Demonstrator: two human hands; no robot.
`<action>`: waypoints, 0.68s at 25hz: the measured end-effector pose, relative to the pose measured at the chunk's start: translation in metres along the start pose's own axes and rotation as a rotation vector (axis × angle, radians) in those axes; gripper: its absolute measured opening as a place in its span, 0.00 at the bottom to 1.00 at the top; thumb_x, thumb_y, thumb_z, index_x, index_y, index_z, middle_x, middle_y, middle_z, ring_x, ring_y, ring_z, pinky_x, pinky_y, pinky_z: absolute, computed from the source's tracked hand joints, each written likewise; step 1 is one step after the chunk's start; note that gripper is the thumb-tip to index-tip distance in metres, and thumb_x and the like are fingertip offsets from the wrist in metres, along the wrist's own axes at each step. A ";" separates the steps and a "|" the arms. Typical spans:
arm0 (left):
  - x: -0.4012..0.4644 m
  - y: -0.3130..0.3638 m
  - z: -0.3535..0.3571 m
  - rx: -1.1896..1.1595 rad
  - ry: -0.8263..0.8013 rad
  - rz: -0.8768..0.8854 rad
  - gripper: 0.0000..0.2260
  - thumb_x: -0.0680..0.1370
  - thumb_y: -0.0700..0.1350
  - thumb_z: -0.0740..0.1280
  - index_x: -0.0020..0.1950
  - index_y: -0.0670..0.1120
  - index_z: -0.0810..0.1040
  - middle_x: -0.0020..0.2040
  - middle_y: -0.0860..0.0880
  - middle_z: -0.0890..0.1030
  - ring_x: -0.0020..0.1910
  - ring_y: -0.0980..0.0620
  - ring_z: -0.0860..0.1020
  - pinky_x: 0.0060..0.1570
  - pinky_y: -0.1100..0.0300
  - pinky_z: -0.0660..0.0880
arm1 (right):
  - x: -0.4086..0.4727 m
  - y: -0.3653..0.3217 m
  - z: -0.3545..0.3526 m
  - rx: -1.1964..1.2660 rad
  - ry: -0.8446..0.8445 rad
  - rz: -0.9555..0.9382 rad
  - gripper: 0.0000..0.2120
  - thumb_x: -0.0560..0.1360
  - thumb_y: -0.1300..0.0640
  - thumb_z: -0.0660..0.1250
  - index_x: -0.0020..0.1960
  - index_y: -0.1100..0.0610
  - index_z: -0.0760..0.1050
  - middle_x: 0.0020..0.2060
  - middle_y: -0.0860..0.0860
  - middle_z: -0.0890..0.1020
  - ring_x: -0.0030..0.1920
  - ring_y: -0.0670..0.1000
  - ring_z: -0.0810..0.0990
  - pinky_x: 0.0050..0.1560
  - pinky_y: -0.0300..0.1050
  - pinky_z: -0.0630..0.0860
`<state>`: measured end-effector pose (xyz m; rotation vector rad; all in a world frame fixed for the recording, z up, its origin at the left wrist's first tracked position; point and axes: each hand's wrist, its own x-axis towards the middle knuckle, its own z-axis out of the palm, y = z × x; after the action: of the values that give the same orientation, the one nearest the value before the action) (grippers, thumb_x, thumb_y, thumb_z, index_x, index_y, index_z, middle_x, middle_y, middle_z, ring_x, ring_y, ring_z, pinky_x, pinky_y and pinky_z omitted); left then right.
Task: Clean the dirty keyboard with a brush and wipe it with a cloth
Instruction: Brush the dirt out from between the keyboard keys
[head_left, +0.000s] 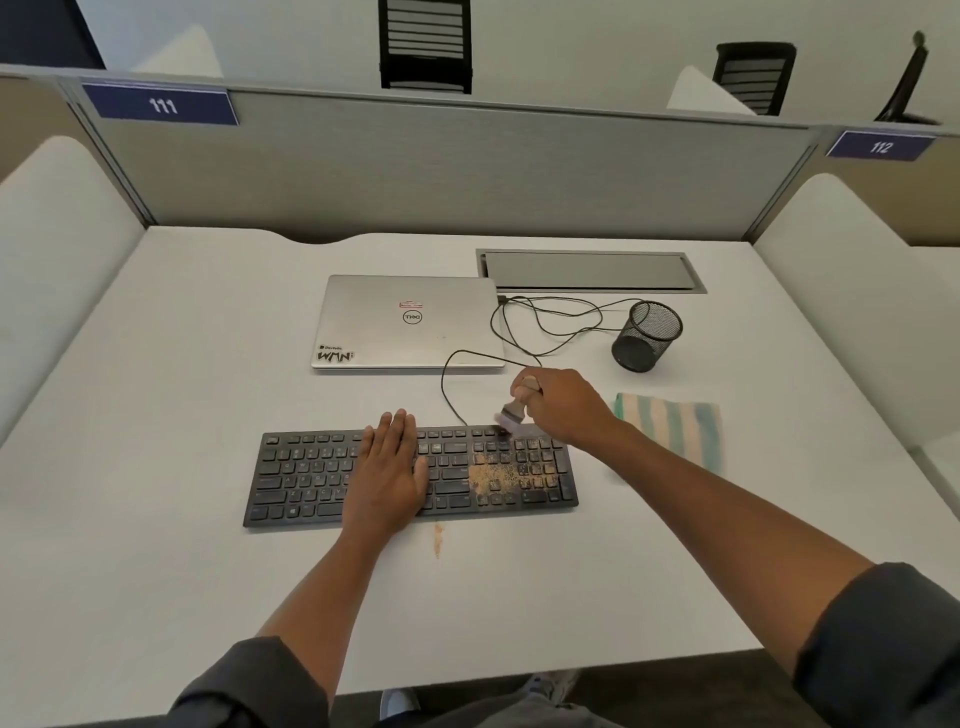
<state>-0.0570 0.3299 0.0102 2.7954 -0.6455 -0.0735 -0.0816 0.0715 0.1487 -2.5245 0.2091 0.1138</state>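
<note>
Our left hand (392, 467) presses flat, fingers straight, on the black flat plastic keyboard (306, 475); it seems light and may slide. Our right hand (563, 402) grips the small wooden-handled brush (511, 413); its bristles look soft.

Place: open-plan office, numbered cubicle desks.
Dividers: grey partition (441, 161) carrying number plates 111 (161, 105) and 112 (881, 146).
Seating: mesh office chairs (425, 44) standing beyond.
Worktop (182, 415): holding closed laptop (408, 322), cable hatch (589, 270).

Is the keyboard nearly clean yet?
Not yet. The left half of the keyboard looks free of dust. The right hand grips the brush at the top right keys, while the left hand presses the keyboard flat. Tan dust covers the right keys, and the striped cloth lies unused.
</note>
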 end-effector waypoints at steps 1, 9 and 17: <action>0.000 0.000 0.000 0.000 -0.005 0.002 0.33 0.80 0.57 0.41 0.83 0.42 0.51 0.83 0.44 0.53 0.82 0.47 0.49 0.80 0.50 0.41 | 0.001 -0.001 0.000 0.018 0.026 0.015 0.11 0.78 0.54 0.58 0.48 0.52 0.79 0.44 0.49 0.83 0.45 0.52 0.79 0.47 0.47 0.75; 0.000 -0.002 0.000 0.010 -0.010 0.008 0.33 0.80 0.57 0.41 0.83 0.42 0.51 0.83 0.44 0.53 0.82 0.46 0.48 0.80 0.50 0.40 | 0.002 0.000 0.013 -0.152 -0.069 0.067 0.12 0.78 0.58 0.58 0.49 0.60 0.79 0.46 0.56 0.83 0.47 0.57 0.80 0.50 0.51 0.77; -0.001 -0.001 -0.001 0.024 -0.017 0.015 0.34 0.80 0.57 0.38 0.83 0.42 0.49 0.83 0.43 0.52 0.82 0.46 0.48 0.79 0.51 0.38 | -0.005 -0.001 0.013 -0.110 0.032 0.068 0.12 0.79 0.58 0.57 0.50 0.60 0.78 0.45 0.55 0.83 0.44 0.55 0.78 0.45 0.47 0.73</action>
<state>-0.0573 0.3310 0.0113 2.8156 -0.6757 -0.0873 -0.0867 0.0801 0.1394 -2.6310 0.3102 0.1143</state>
